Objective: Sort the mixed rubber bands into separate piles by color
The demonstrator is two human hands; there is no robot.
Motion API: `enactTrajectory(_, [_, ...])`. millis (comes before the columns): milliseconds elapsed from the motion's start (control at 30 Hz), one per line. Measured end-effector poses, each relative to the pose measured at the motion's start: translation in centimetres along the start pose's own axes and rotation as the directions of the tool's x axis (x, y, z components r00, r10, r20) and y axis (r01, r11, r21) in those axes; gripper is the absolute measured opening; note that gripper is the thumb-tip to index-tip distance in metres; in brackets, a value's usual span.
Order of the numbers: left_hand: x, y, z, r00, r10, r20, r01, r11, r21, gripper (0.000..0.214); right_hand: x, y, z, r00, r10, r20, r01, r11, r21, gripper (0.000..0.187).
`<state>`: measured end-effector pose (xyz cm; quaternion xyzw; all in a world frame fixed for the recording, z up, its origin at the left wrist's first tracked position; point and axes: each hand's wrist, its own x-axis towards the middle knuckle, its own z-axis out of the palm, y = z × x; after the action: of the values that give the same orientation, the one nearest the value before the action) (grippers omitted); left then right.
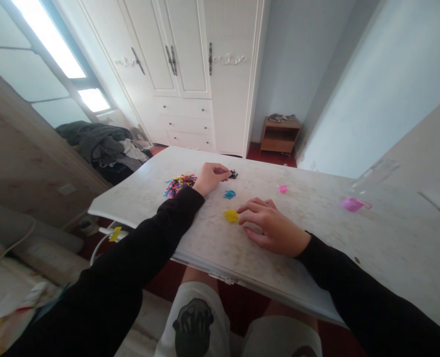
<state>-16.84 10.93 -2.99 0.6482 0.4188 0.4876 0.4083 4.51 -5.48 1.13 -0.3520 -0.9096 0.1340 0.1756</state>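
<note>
My left hand (213,177) reaches across the white table (316,248), fingers pinched together at a small pile of black bits (233,174). Just behind its wrist lies a mixed heap of coloured small pieces (178,184). My right hand (274,227) rests palm-down on the table with fingers spread, its fingertips touching a small yellow pile (231,215). A small blue pile (229,194) lies between the two hands. A pink pile (282,188) sits farther right.
A clear plastic container with a pink lid (357,198) lies on its side at the table's right. Beyond the table stand a white wardrobe (190,74) and a small wooden nightstand (280,134). Clothes (100,144) are heaped at the left. My knees are under the near edge.
</note>
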Motion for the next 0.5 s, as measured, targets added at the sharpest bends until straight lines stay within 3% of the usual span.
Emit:
enactTrajectory(167, [-0.05,0.08,-0.02,1.0,-0.021,-0.023,0.023,0.997,0.075,0.016,0.01,0.07,0.01,1.0,-0.002,-0.001,0.002,1.0,0.003,0.013])
enactTrajectory(300, [-0.01,0.11,-0.02,0.999,-0.006,-0.039,0.013,0.984,0.179,0.019,-0.04,0.18,0.07,1.0,0.001,-0.002,-0.001,1.0,0.006,0.012])
enactTrajectory(500, [-0.05,0.0,0.04,0.999,0.036,0.039,-0.049,0.906,0.42,0.027,-0.06,0.35,0.18,1.0,-0.014,0.0,0.014,1.0,0.01,0.013])
